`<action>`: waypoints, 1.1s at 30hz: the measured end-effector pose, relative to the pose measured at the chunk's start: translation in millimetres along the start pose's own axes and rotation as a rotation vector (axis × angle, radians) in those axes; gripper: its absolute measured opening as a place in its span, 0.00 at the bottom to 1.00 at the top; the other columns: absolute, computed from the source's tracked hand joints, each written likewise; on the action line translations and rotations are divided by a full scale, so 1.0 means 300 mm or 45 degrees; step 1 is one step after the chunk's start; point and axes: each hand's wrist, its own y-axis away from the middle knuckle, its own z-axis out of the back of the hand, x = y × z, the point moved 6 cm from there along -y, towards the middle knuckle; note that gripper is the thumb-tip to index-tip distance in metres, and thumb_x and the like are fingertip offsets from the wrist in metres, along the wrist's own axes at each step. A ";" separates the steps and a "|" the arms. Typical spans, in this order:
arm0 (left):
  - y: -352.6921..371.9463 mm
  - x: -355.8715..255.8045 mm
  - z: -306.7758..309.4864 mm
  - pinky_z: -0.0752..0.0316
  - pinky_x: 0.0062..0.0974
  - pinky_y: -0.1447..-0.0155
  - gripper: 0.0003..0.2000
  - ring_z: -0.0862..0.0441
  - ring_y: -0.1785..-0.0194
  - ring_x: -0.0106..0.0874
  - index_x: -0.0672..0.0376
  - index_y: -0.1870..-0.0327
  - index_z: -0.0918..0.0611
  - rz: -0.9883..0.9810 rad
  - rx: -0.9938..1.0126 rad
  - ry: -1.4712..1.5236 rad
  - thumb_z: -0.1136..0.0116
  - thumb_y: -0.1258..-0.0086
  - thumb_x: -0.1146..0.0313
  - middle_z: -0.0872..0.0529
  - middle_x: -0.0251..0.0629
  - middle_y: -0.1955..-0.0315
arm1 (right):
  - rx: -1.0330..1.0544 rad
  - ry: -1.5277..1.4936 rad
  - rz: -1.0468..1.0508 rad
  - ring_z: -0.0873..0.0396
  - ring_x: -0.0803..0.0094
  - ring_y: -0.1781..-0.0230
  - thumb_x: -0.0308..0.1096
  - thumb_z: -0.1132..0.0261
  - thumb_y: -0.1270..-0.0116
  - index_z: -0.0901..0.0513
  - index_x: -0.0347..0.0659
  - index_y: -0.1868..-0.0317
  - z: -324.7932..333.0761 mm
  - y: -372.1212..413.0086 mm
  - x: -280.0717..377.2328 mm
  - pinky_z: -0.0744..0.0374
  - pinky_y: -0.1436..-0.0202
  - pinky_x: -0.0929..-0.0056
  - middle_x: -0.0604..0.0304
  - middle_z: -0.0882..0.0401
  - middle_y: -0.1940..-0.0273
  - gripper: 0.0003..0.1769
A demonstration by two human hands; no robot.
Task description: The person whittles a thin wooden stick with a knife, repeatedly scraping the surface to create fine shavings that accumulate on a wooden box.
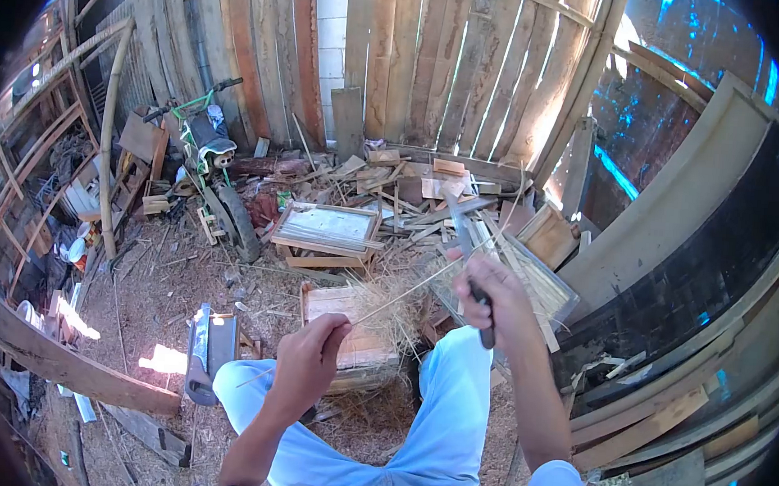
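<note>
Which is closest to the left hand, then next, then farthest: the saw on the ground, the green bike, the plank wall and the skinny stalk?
Nearest to the left hand:
1. Skinny stalk, pinched in its fingers.
2. Saw, beside the left knee.
3. Green bike, ahead on the left.
4. Plank wall, at the back.
</note>
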 end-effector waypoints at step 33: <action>0.021 0.020 0.016 0.25 0.33 0.66 0.04 0.18 0.68 0.43 0.63 0.63 0.21 -0.025 0.029 -0.096 0.44 0.34 0.73 0.16 0.46 0.70 | -0.137 -0.134 0.056 0.47 0.90 0.87 0.40 0.49 0.27 0.32 0.39 0.41 0.140 0.018 0.053 0.48 0.89 0.89 0.71 0.36 0.76 0.19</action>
